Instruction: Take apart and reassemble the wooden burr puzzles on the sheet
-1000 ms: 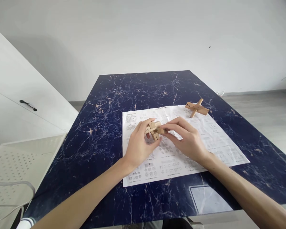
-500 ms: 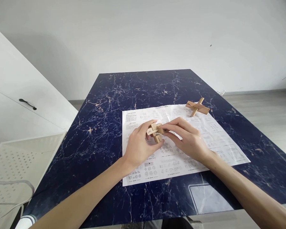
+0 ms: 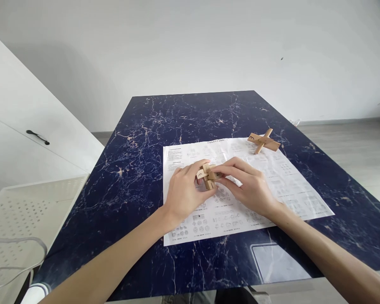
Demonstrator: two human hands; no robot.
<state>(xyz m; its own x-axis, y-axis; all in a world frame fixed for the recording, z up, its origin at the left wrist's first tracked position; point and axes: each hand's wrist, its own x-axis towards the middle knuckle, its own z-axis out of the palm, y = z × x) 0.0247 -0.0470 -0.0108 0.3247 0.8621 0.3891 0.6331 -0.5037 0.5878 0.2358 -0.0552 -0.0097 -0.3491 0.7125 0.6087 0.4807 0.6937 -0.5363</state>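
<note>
The pale wall [image 3: 193,46] forms the background before you, behind the dark blue, marble-patterned table [image 3: 139,139], which narrows away from you. At your left stands a white cabinet [image 3: 25,93], with a perforated white surface [image 3: 25,219] below it. A printed paper sheet [image 3: 294,185], bearing rows of small diagrams too faint to read, lies on the table beneath your hands.

Your left hand [image 3: 184,192] curves around a wooden cluster, thumb at its near side and index finger at its far side, its grip narrow and closed on the wood. Your right hand [image 3: 250,185] meets it from the other side, thumb and fingertips pinching a short bar. On the far right part of the sheet, beyond your right hand, rests a crossed wooden piece [image 3: 264,142], well apart from the cluster.

The wooden cluster [image 3: 207,176], made of interlocked pale blocks, is held between your two hands above the sheet. The cabinet carries a black handle [image 3: 38,137]. The short bar [image 3: 214,175] touches the cluster's right side; how deeply it sits there you cannot tell, since your fingers cover part of it. Smallest are the dark marks on the blocks.
</note>
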